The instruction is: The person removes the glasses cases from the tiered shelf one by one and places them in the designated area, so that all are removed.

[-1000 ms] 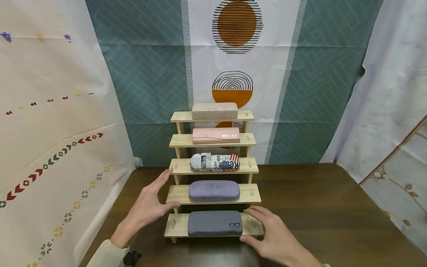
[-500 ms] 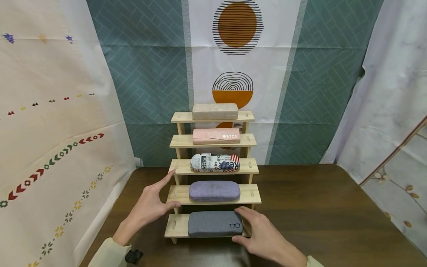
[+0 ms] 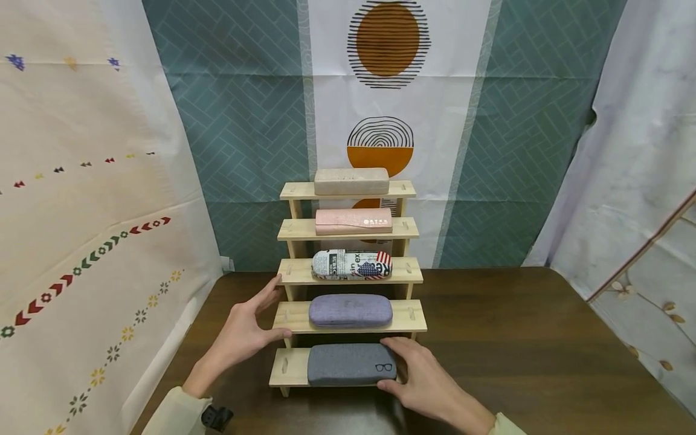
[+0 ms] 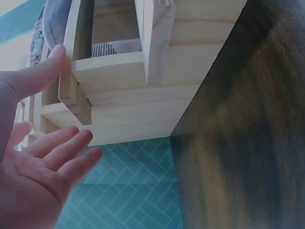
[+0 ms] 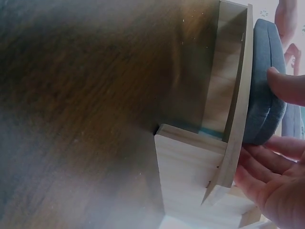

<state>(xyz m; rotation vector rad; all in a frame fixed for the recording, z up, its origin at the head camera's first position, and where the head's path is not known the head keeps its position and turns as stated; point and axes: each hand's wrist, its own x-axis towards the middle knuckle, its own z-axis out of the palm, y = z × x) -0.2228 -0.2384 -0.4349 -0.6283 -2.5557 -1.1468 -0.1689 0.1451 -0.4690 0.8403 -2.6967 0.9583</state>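
A grey glasses case [image 3: 348, 364] with a small glasses print lies on the lowest step of a wooden stepped rack [image 3: 290, 367]. My right hand [image 3: 426, 377] holds its right end, thumb at the front and fingers behind, as the right wrist view also shows on the case [image 5: 263, 86]. My left hand [image 3: 241, 332] is spread beside the rack's left side, thumb tip by the second step's edge. In the left wrist view that hand [image 4: 43, 171] holds nothing, its thumb close to a step end. A purple glasses case [image 3: 350, 310] sits one step above the grey one.
Higher steps carry a newspaper-print case [image 3: 351, 264], a pink case [image 3: 353, 222] and a beige case [image 3: 351, 181]. The rack stands on a dark wooden table [image 3: 489, 338], with a teal and white patterned cloth [image 3: 244, 133] behind and pale cloths at both sides.
My right hand has moved left from beside the grey glasses case onto its right end and closed on it. My left hand has barely moved. The cases keep their places.
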